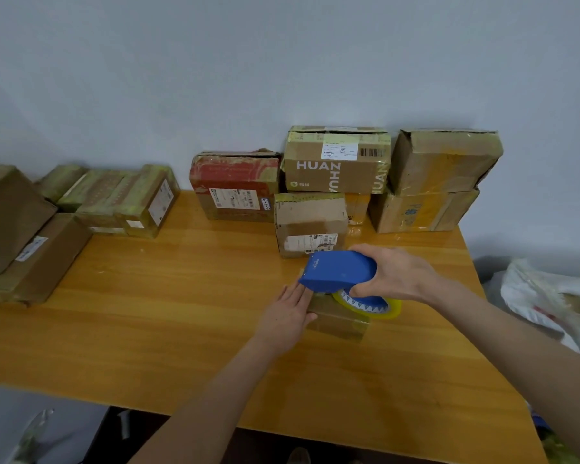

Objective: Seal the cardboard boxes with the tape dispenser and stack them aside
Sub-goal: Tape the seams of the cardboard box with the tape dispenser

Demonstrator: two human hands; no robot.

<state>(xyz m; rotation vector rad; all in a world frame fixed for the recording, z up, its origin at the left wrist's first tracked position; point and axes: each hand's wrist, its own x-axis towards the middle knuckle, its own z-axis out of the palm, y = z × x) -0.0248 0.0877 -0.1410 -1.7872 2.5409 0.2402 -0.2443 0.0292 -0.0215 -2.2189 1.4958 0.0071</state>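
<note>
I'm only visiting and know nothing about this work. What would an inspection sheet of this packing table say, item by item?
Surface: glossy orange wooden table.
Job's things: small box lies under a blue tape dispenser with a yellowish tape roll. Taped boxes are stacked by the wall, including a HUAN box and a red box. There is also a left pile.
Clutter: nothing seen.
Grips: left hand rests flat against the small box's left end; right hand holds the tape dispenser.
Cables: nothing seen.
Surroundings: plain pale wall behind; white bag past the table's right edge.
</note>
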